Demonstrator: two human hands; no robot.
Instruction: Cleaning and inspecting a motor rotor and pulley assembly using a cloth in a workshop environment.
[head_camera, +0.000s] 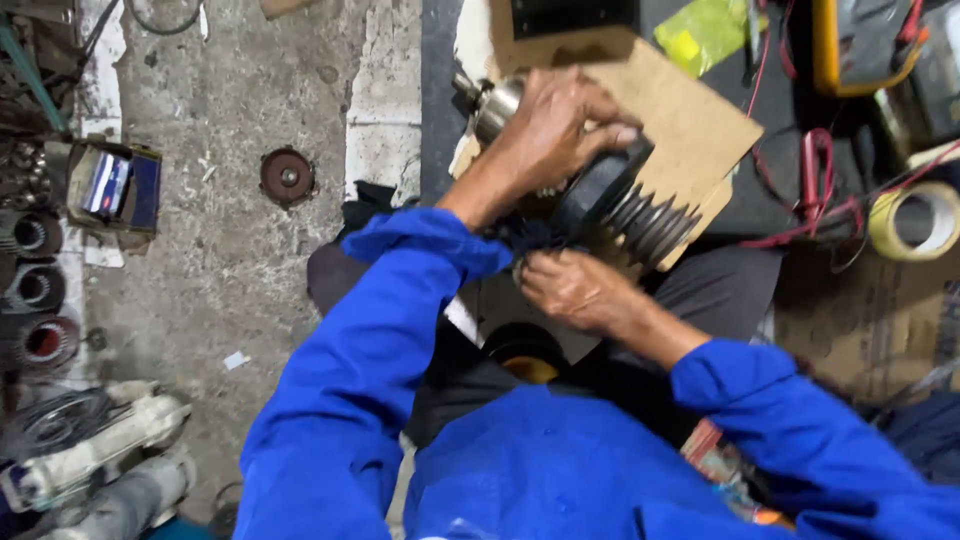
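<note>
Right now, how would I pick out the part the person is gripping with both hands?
Start at the brown cardboard sheet at top centre. Over its lower left edge, the left hand wraps a dark motor-like part, while the right hand works at its underside. Its shiny metal shaft end and black ribbed fins set it apart from the red wires and yellow tape roll nearby.

At frame centre, the left hand (555, 125) grips a motor rotor (610, 195) over cardboard (690, 120); the right hand (575, 290) touches its lower end.
</note>
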